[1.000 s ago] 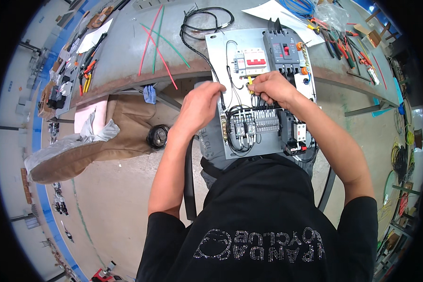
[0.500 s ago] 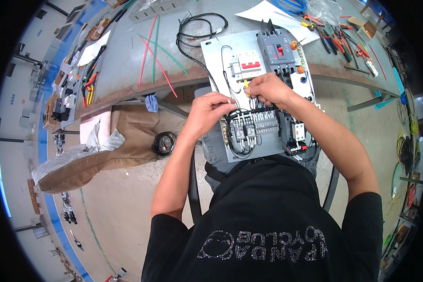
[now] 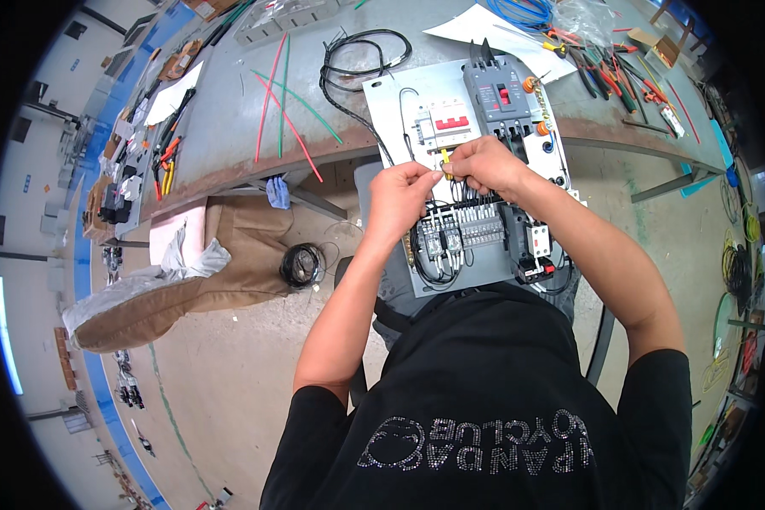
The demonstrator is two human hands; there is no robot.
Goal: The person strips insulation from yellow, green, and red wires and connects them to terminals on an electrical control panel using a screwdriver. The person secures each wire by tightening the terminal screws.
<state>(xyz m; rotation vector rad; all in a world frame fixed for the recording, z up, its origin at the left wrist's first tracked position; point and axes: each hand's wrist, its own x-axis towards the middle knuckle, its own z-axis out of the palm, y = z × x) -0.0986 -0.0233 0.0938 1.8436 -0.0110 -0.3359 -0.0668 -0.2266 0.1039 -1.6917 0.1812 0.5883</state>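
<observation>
A metal mounting panel [image 3: 388, 109] leans between the bench and my lap, fitted with electrical parts. My left hand [image 3: 404, 197] is closed in a pinch on a thin wire near its middle, the fingertips almost touching those of my right hand [image 3: 490, 167]. The right hand is also pinched; what lies in its fingers is too small to make out. A narrow yellow piece [image 3: 446, 158] shows beside its fingertips. Above sit a breaker with red levers [image 3: 452, 124] and a large grey breaker [image 3: 499, 92]. Below are terminal blocks [image 3: 482, 229], small relays [image 3: 444, 246] and a contactor [image 3: 539, 240].
On the metal bench [image 3: 221, 119] lie a black cable coil [image 3: 365, 64], red and green wires [image 3: 291, 127], white paper [image 3: 484, 32] and several hand tools [image 3: 608, 81]. Left of me are a brown padded cover [image 3: 246, 238] and a black wire coil [image 3: 301, 265] on the floor.
My left hand has moved right and slightly up, bringing its fingertips close to the right hand's. The right hand has stayed nearly in place.
</observation>
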